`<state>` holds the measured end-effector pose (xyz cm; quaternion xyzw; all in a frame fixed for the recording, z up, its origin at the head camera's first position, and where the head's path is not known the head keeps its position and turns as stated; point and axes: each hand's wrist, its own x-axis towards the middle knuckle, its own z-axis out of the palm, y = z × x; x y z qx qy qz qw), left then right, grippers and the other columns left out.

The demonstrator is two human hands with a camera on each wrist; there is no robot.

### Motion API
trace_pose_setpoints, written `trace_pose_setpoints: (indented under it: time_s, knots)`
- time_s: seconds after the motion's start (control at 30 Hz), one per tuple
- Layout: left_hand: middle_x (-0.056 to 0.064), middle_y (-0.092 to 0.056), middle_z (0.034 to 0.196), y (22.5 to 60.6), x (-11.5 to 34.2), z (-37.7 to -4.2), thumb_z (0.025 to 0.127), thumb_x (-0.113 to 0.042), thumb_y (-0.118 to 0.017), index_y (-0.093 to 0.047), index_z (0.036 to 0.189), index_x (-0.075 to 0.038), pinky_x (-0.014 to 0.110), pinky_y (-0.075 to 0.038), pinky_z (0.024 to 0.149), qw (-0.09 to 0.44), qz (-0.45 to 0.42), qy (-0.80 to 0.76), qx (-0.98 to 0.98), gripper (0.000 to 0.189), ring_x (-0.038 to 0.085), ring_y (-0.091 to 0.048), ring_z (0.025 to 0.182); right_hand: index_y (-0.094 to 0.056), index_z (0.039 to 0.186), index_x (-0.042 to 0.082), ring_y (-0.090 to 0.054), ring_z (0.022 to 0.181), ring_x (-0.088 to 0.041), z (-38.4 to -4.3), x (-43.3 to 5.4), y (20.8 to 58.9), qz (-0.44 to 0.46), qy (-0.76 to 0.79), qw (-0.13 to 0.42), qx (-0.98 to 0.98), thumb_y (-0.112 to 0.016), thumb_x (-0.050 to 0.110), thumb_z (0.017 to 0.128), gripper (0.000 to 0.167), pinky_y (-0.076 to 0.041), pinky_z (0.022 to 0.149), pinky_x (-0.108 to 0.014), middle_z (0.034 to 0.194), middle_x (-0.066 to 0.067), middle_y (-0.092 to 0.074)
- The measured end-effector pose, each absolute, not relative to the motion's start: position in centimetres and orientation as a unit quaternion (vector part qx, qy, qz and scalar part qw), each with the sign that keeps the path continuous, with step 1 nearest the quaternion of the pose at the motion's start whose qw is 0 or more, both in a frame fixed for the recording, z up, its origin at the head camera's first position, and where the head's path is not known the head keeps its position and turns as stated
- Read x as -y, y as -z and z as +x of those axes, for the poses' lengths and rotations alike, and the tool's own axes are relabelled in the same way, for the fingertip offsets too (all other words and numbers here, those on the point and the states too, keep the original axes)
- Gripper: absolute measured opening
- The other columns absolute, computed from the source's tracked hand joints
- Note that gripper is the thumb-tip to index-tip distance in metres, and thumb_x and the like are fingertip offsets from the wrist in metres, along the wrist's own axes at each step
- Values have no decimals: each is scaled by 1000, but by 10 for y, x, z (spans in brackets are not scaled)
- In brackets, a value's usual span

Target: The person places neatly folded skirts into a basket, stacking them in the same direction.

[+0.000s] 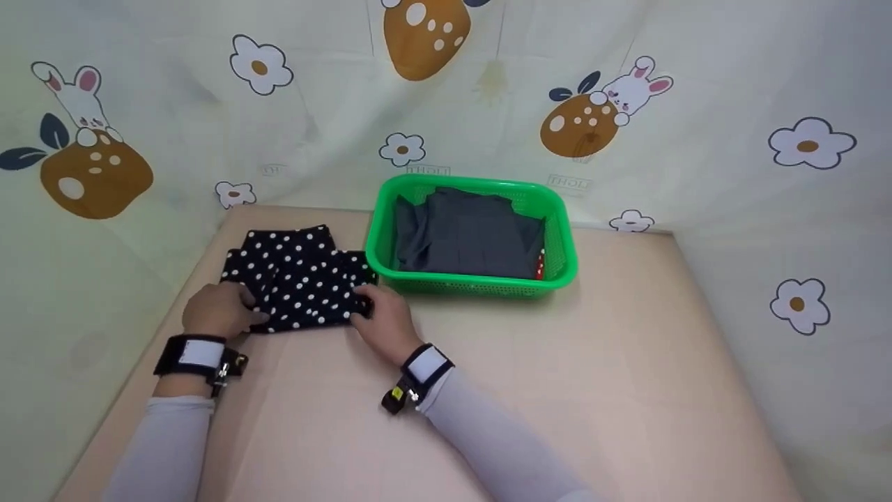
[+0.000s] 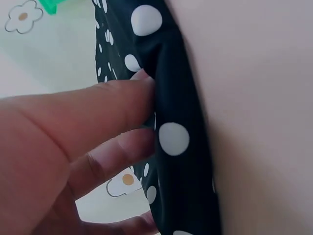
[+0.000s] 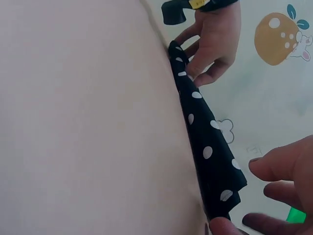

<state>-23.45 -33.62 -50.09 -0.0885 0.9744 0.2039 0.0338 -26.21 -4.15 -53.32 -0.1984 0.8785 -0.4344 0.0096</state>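
A black garment with white polka dots (image 1: 300, 279) lies folded on the table, left of a green basket (image 1: 470, 284); its kind does not show. My left hand (image 1: 219, 310) rests at the garment's near left corner, thumb and fingers apart. In the left wrist view, the thumb (image 2: 112, 100) and fingertips touch the cloth beside its near fold. At the garment's right end is my right hand (image 1: 387, 321). Its fingers (image 3: 279, 164) stand spread in the right wrist view, and one fingertip touches the cloth low in that view.
Inside the basket lies a folded dark grey garment (image 1: 474, 233), with a bit of red dotted cloth (image 1: 539, 265) at its right. The beige tabletop (image 1: 557, 369) extends in front. A printed curtain (image 1: 320, 104) encloses the back and sides.
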Motion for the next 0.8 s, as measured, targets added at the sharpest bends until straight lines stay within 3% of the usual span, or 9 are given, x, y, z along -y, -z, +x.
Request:
trace_pose_setpoints:
  time_s: [0.23, 0.43, 0.6, 0.8]
  knots:
    - [47, -59, 121, 504, 330, -208, 84, -36, -86, -55, 139, 16, 61, -53, 77, 28, -84, -202, -975, 82, 60, -60, 106, -72, 135, 19, -64, 131, -20, -258, 43, 533, -217, 410, 7, -886, -78, 23, 96, 40, -49, 115, -34, 137, -3, -71]
    - [46, -60, 118, 502, 327, -189, 80, -41, -87, -58, 137, 14, 55, -52, 70, 47, -77, -198, -976, 85, 55, -61, 100, -82, 114, 17, -73, 107, -15, -256, 42, 530, -265, 311, 11, -913, -81, 16, 91, 24, -55, 95, -27, 113, 3, -81]
    - [43, -63, 115, 500, 327, -173, 78, -45, -89, -63, 132, 13, 45, -48, 65, 70, -66, -196, -976, 84, 48, -63, 95, -86, 93, 20, -71, 87, -12, -253, 42, 527, -328, 201, 5, -923, -77, 11, 87, 14, -54, 82, -25, 91, 6, -79]
    - [32, -74, 109, 494, 329, -168, 74, -30, -92, -71, 120, 11, 47, -53, 71, 77, -42, -189, -978, 65, 43, -68, 93, -82, 72, 20, -59, 76, -9, -242, 39, 522, -364, 148, 1, -920, -71, 4, 86, 24, -46, 77, -24, 80, 7, -69]
